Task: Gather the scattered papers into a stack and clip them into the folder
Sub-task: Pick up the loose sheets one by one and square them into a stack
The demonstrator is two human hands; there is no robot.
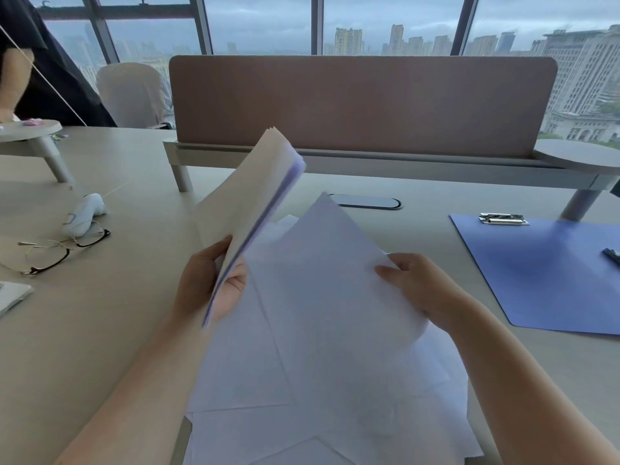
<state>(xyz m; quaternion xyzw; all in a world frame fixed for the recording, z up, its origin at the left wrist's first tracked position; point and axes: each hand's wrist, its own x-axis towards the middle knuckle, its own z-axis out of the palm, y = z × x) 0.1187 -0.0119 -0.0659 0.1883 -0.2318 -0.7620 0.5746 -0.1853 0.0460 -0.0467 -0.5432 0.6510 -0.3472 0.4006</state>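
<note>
A pale desk (127, 330) is stretching under tall windows looking out on grey towers, with a brown divider panel (362, 102) standing across its far side. At the far left, a pair of glasses (63, 248) is lying folded open beside a small white device (84, 213). The left hand (211, 283) is gripping a gathered stack of papers (251, 199), tilting it up on edge. The right hand (416, 283) is pinching the corner of a single sheet (335, 280), lifting it over the loose papers (302, 414) lying spread below and hiding most of them. Well to the right, the blue folder (550, 273) is lying open and flat, its metal clip (503, 219) at the top edge. No writing is showing anywhere
</note>
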